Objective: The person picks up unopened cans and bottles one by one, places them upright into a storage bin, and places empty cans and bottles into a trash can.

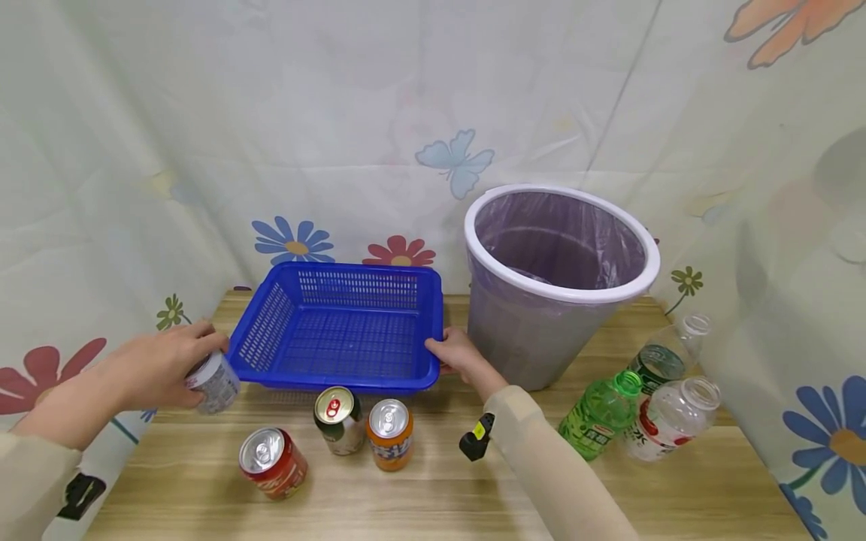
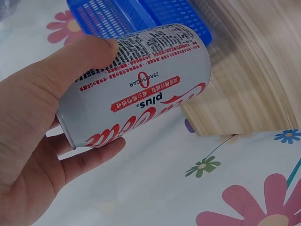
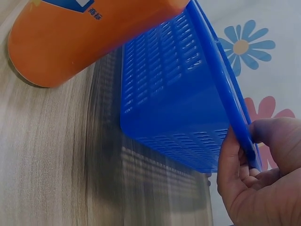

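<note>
My left hand grips a silver-white Coca-Cola can, held tilted beside the left front corner of a blue plastic basket. In the left wrist view the thumb lies along one side of the can and fingers show beneath it. My right hand pinches the basket's rim at its right side, thumb over the edge and fingers curled below, as the right wrist view shows. A red can, a dark green and white can and an orange can stand before the basket.
A grey bin with a white rim and a clear liner stands right of the basket. At the table's right are a green bottle and two clear bottles, one with a red-marked label. A flowered cloth hangs behind.
</note>
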